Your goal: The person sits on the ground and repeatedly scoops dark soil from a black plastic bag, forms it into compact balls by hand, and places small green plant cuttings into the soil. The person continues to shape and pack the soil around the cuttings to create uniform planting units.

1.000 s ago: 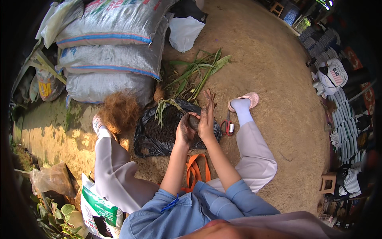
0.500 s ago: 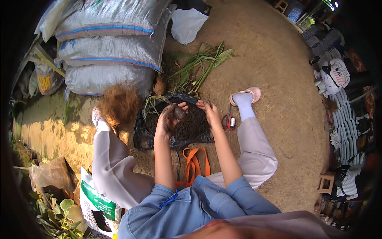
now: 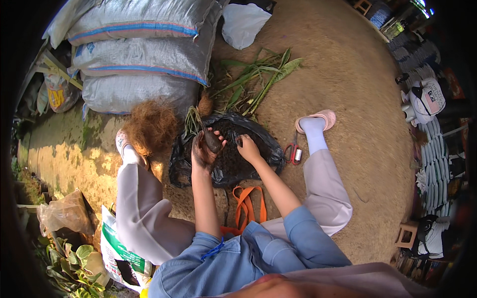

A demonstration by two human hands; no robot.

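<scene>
My left hand (image 3: 208, 149), dark with soil, cups a dark, rounded soil ball (image 3: 213, 142), with narrow drooping leaves (image 3: 192, 121) just above it. My right hand (image 3: 248, 146) is low over the loose soil (image 3: 231, 163) in a black plastic bag (image 3: 271, 151), its fingers curled; what they hold, if anything, is hidden. Beside the bag lie brown fibre (image 3: 150, 126) on the left, red-handled scissors (image 3: 290, 154) with a white roll on the right, and a brown oval object (image 3: 204, 103) behind.
Silver sacks (image 3: 139, 54) are stacked at back left, with cut green stalks (image 3: 261, 79) beside them. An orange strap (image 3: 251, 206) lies between my legs. A white-green sack (image 3: 121, 243) and plants (image 3: 74, 260) are lower left; a stool (image 3: 407, 233) and stacked items stand right.
My hands have parted from around the ball. My left hand now holds it farther left; my right hand has dropped toward the soil and its fingers have curled.
</scene>
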